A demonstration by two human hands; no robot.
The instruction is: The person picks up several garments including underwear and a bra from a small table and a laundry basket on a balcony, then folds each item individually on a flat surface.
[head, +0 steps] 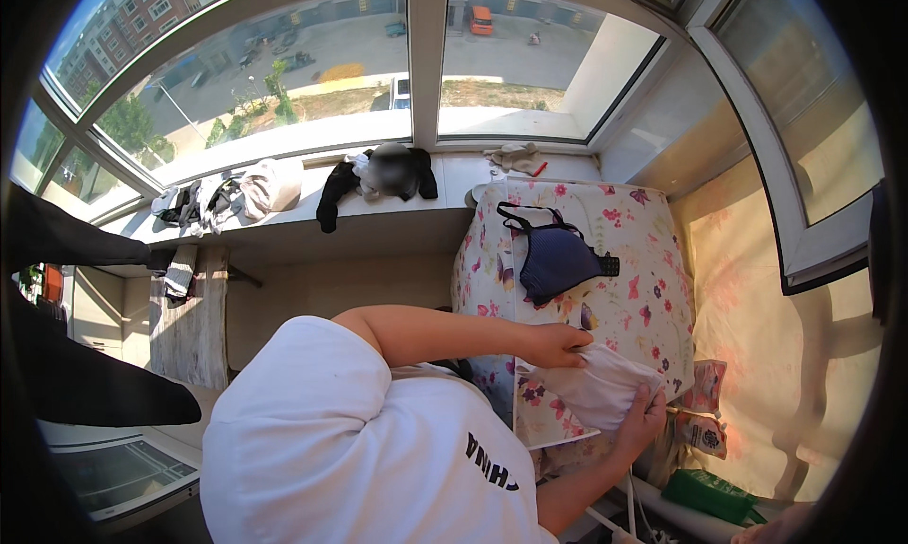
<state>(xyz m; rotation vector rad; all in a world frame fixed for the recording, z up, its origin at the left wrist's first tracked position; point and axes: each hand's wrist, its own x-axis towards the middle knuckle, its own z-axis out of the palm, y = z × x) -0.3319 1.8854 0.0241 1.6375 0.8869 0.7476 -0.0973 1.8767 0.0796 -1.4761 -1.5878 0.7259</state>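
Observation:
A pale pinkish-white cloth garment (592, 391) is stretched between both hands above the near side of a flower-patterned covered table (638, 260). My left hand (564, 345) pinches its upper left edge. At its lower right end, my right hand (644, 416) grips the fabric with the thumb on top. What kind of garment it is, I cannot tell. Beyond my left hand, a dark blue striped bra (557, 256) lies on the floral cover, straps pointing towards the window.
Dark and light clothes (227, 196), a black garment (340, 189) and beige cloth (516, 159) lie along the windowsill (454, 182). Dark clothing (92, 359) hangs at left near a wooden bench (188, 324). An open window sash (794, 253), packets (701, 434) and a green bag (709, 494) are at right.

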